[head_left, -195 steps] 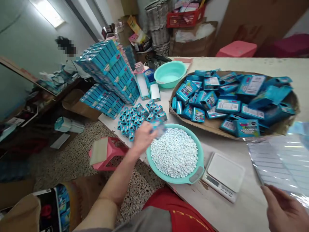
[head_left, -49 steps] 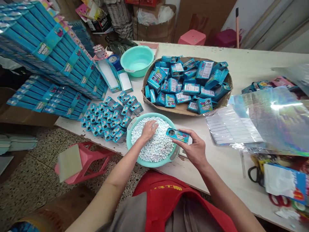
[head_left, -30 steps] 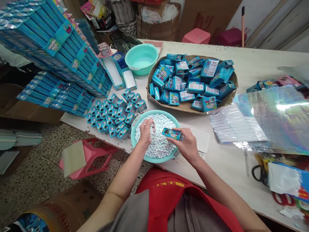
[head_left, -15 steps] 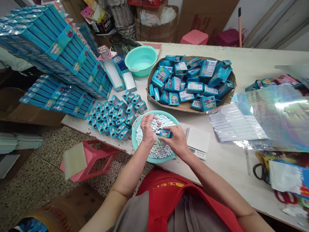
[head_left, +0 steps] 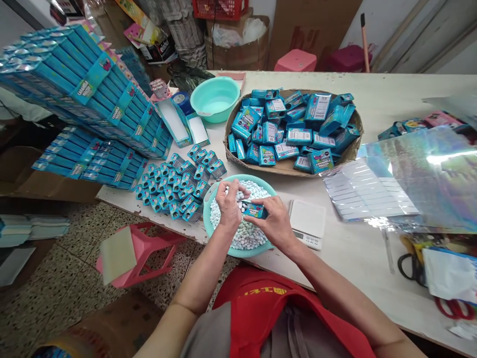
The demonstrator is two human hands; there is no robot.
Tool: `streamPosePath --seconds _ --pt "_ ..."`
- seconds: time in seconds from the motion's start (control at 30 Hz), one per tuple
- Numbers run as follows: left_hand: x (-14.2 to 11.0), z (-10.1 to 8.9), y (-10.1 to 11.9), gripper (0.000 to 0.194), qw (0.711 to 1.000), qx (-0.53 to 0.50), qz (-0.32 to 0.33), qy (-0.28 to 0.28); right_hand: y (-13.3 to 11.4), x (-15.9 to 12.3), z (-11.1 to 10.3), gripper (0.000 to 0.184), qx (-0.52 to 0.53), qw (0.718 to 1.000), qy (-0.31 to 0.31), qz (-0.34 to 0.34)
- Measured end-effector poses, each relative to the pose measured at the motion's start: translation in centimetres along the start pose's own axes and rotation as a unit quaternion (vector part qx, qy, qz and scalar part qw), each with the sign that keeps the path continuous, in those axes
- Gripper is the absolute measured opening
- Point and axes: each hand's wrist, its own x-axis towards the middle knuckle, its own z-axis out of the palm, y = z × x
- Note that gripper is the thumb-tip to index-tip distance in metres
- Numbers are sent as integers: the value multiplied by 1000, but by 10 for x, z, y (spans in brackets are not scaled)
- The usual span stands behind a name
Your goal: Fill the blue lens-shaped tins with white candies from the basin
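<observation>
In the head view, my right hand grips a small blue candy box between thumb and fingers, tipped on its side with its end toward my left hand. My left hand is cupped at that end, with some white candies in its fingers. Both hands are above a turquoise basin full of small pale candies. To the left of the basin, many small blue boxes stand in rows with their open ends up.
A cardboard tray piled with blue boxes lies behind the basin, beside an empty turquoise bowl. A digital scale sits right of the basin. Tall stacks of blue packs rise at left. Shiny film and scissors lie at right.
Fewer candies show in my left hand, and several now show at the box's end. The box stays in my right hand. The view has shifted slightly.
</observation>
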Motion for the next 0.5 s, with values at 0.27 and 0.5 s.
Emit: streamPosePath --seconds 0.27,0.5 --pt "-4 6 4 31 1000 -11 -10 9 -2 -1 -4 39 10 1000 24 -2" --pt "-2 8 -3 37 1000 -11 2 6 1 1 -4 37 6 1000 13 17"
